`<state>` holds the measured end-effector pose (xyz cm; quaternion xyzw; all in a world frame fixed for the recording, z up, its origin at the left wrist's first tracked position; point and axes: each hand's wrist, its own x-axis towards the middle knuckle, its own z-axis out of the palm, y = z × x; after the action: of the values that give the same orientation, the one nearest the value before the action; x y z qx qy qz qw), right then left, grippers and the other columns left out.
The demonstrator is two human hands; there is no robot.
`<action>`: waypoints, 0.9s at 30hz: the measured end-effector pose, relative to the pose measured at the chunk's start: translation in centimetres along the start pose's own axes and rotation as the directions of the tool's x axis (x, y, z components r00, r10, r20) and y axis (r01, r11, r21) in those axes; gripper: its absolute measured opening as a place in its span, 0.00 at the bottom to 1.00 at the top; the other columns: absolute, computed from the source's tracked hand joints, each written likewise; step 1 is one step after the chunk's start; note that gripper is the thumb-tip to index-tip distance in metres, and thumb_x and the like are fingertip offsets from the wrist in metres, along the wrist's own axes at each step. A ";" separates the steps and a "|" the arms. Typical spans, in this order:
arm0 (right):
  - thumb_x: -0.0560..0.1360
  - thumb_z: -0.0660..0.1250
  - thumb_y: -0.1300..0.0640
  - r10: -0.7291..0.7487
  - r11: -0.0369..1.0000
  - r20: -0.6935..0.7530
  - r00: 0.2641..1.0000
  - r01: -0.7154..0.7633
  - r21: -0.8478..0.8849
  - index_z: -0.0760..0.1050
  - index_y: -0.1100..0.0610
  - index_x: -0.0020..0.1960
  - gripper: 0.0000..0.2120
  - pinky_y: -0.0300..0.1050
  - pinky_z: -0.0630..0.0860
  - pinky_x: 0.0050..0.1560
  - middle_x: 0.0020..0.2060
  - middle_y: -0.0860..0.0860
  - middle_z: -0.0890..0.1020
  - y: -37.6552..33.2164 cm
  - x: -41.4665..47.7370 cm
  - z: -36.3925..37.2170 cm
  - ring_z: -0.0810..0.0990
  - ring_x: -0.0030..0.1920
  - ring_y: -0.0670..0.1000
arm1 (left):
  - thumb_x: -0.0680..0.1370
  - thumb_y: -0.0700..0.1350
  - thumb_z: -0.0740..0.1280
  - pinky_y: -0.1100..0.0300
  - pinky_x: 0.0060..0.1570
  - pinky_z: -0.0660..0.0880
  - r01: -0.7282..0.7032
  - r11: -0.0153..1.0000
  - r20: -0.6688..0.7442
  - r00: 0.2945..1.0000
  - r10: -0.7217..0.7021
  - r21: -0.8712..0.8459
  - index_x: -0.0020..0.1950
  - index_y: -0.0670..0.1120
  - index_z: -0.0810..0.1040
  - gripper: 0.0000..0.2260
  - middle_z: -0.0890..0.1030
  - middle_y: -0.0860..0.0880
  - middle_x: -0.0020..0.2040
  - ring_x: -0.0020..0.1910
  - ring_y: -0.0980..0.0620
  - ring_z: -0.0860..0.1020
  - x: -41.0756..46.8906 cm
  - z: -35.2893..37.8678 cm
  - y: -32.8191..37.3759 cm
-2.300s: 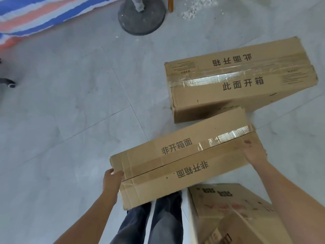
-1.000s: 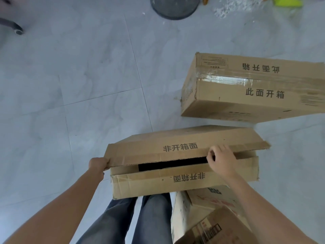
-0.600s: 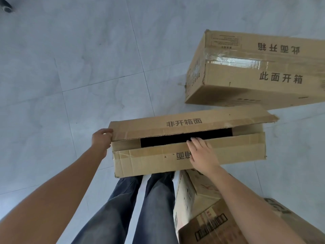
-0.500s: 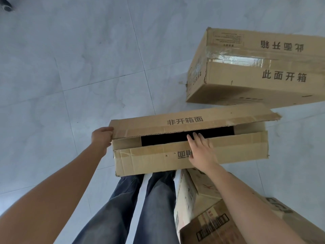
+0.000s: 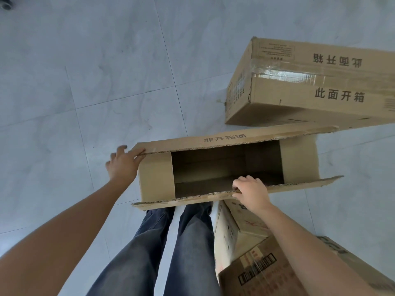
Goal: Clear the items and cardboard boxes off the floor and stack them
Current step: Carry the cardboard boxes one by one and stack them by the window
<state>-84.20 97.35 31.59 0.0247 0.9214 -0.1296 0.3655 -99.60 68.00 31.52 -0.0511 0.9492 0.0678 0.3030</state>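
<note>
1. Open cardboard box (image 5: 224,165) sits at the picture's centre, held above the person's legs (image 5: 162,242), its long axis running from 9 to 3 o'clock.
2. Its far flap (image 5: 235,138), printed with dark characters, stands up at the 12 o'clock side. The near flap (image 5: 188,199) folds outward at the 6 o'clock side. Short inner flaps lie flat at both ends, and brown cardboard walls show inside.
3. Left hand (image 5: 124,163) is at the 9 o'clock end of the box. Its thumb lies along the corner of the far flap, its other fingers are spread apart beyond that corner, and the palm meets the end wall.
4. Right hand (image 5: 251,194) is at the 6 o'clock side, right of the middle. Its fingers curl over the corrugated edge of the near flap and clamp it.
5. Sealed box (image 5: 310,88), closed with clear tape, lies on the grey tiled floor (image 5: 85,82) at about 1 o'clock from the held one, close to the raised far flap.
6. Two more boxes sit at 5 o'clock, under the right forearm: a pale one (image 5: 226,229) just beside the right leg and a browner one (image 5: 267,272) with a barcode label, touching it.
7. A dark caster (image 5: 5,3) shows at the 11 o'clock corner, well apart from everything else.
</note>
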 end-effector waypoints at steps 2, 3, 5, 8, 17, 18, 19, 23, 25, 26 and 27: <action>0.79 0.60 0.51 -0.010 1.000 -0.031 0.999 0.009 -0.027 0.72 0.52 0.60 0.11 0.40 0.66 0.56 0.56 0.47 0.76 -0.6 -1.1 -0.8 0.71 0.58 0.49 | 0.81 0.51 0.59 0.45 0.64 0.61 -0.090 0.995 -0.064 0.994 0.093 0.048 0.64 0.52 0.77 0.14 0.65 0.42 0.72 0.69 0.39 0.63 0.5 -2.0 0.1; 0.79 0.59 0.51 -0.009 1.000 -0.049 0.999 0.007 -0.029 0.72 0.52 0.60 0.12 0.40 0.66 0.56 0.56 0.47 0.77 -1.0 -1.6 -1.5 0.71 0.57 0.49 | 0.81 0.49 0.59 0.46 0.65 0.60 -0.142 0.989 -0.084 0.986 0.145 0.039 0.64 0.49 0.78 0.14 0.66 0.42 0.72 0.70 0.40 0.61 0.7 -3.1 0.0; 0.79 0.58 0.50 -0.033 0.999 -0.066 0.997 0.030 -0.042 0.72 0.52 0.61 0.13 0.41 0.65 0.55 0.56 0.47 0.77 -2.4 -2.1 -3.9 0.71 0.57 0.50 | 0.81 0.46 0.58 0.48 0.65 0.62 -0.226 0.973 -0.079 0.970 0.228 0.036 0.63 0.45 0.78 0.14 0.71 0.43 0.69 0.69 0.42 0.63 0.4 -6.0 -0.5; 0.78 0.60 0.50 -0.078 0.997 -0.062 0.995 0.079 0.017 0.70 0.52 0.63 0.15 0.43 0.66 0.57 0.57 0.48 0.77 -5.2 -2.1 -8.2 0.72 0.58 0.51 | 0.82 0.44 0.55 0.50 0.58 0.69 -0.264 0.964 -0.064 0.962 0.265 0.027 0.63 0.44 0.76 0.15 0.76 0.46 0.63 0.64 0.45 0.68 -0.5 -11.0 -1.6; 0.74 0.68 0.52 -0.236 0.966 -0.063 0.970 0.241 0.090 0.76 0.54 0.54 0.11 0.38 0.70 0.41 0.49 0.50 0.81 -22.2 -1.9 -20.9 0.76 0.46 0.47 | 0.83 0.44 0.53 0.51 0.54 0.73 -0.073 0.976 -0.277 0.952 0.129 0.206 0.63 0.50 0.75 0.15 0.77 0.49 0.59 0.60 0.48 0.73 -7.6 -27.9 -15.9; 0.73 0.69 0.52 -0.251 0.961 -0.083 0.964 0.258 0.100 0.77 0.55 0.53 0.11 0.39 0.72 0.43 0.49 0.50 0.81 -24.6 -1.7 -22.5 0.76 0.46 0.48 | 0.83 0.43 0.53 0.51 0.54 0.74 -0.042 0.980 -0.319 0.942 0.104 0.194 0.63 0.50 0.75 0.15 0.77 0.48 0.59 0.59 0.47 0.73 -8.5 -29.4 -18.1; 0.72 0.70 0.53 -0.269 0.955 -0.105 0.958 0.279 0.103 0.76 0.54 0.53 0.12 0.41 0.73 0.45 0.48 0.49 0.80 -27.1 -1.6 -24.2 0.76 0.47 0.48 | 0.83 0.43 0.53 0.50 0.53 0.74 -0.011 0.986 -0.360 0.930 0.072 0.169 0.63 0.49 0.76 0.15 0.77 0.48 0.58 0.58 0.47 0.73 -9.5 -30.9 -20.2; 0.69 0.74 0.53 -0.402 0.912 -0.167 0.900 0.410 0.013 0.74 0.53 0.54 0.16 0.45 0.76 0.50 0.48 0.49 0.79 -37.9 -1.5 -28.8 0.77 0.50 0.49 | 0.83 0.46 0.53 0.51 0.53 0.73 0.122 0.990 -0.492 0.867 -0.072 0.070 0.61 0.47 0.76 0.15 0.78 0.46 0.58 0.58 0.44 0.74 -13.9 -35.9 -29.4; 0.69 0.74 0.53 -0.458 0.887 -0.192 0.868 0.462 -0.027 0.73 0.52 0.52 0.15 0.46 0.77 0.51 0.46 0.48 0.78 -43.0 -1.6 -30.1 0.78 0.49 0.49 | 0.83 0.46 0.53 0.52 0.53 0.73 0.186 0.982 -0.546 0.827 -0.135 0.039 0.62 0.48 0.76 0.15 0.78 0.46 0.59 0.59 0.45 0.73 -15.9 -37.6 -33.8; 0.69 0.74 0.53 -0.483 0.874 -0.205 0.851 0.484 -0.050 0.73 0.51 0.51 0.14 0.45 0.78 0.50 0.45 0.47 0.78 -45.6 -1.7 -30.7 0.78 0.48 0.48 | 0.83 0.46 0.53 0.53 0.53 0.73 0.218 0.976 -0.569 0.806 -0.163 0.029 0.63 0.48 0.76 0.15 0.78 0.47 0.58 0.58 0.46 0.74 -16.9 -38.3 -35.8; 0.70 0.73 0.53 -0.510 0.859 -0.221 0.831 0.507 -0.075 0.72 0.51 0.51 0.14 0.43 0.78 0.49 0.45 0.46 0.77 -48.2 -1.9 -31.2 0.78 0.47 0.47 | 0.83 0.46 0.52 0.54 0.52 0.73 0.245 0.969 -0.593 0.783 -0.187 0.019 0.63 0.48 0.76 0.15 0.78 0.47 0.58 0.58 0.47 0.74 -18.0 -39.0 -37.7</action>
<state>-110.38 58.90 65.29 -0.2086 0.9319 -0.2120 0.2074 -101.96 25.66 69.75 -0.1634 0.9861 -0.0315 0.0029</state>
